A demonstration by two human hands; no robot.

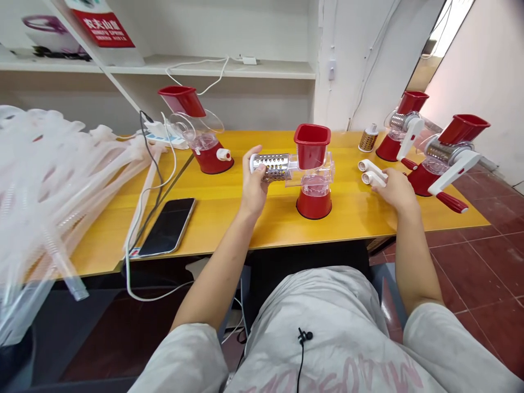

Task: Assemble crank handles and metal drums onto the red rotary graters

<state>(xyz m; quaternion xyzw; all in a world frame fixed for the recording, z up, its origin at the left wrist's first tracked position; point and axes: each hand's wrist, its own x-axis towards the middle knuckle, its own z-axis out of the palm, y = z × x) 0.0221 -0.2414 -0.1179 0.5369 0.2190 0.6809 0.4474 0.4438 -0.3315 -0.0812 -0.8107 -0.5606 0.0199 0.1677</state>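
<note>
A red and clear rotary grater (313, 202) stands upright on the table in front of me. My left hand (254, 185) grips a silver grater drum (275, 166) by its white-rimmed end. The drum lies level, its far end at the side opening of the clear barrel; how deep it sits I cannot tell. To the right, my right hand (395, 191) is closed on a white crank handle (373, 178), whose grip end is hidden under the fingers. A second white crank handle (370, 167) lies right beside it, touching or nearly so.
Another red grater (207, 150) without a crank stands back left. Two graters with cranks, one (444, 158) nearer and one (399, 131) behind, are at the right. A loose drum (368, 138) stands there. A phone (167, 226), cables and plastic-wrapped parts (45, 191) occupy the left.
</note>
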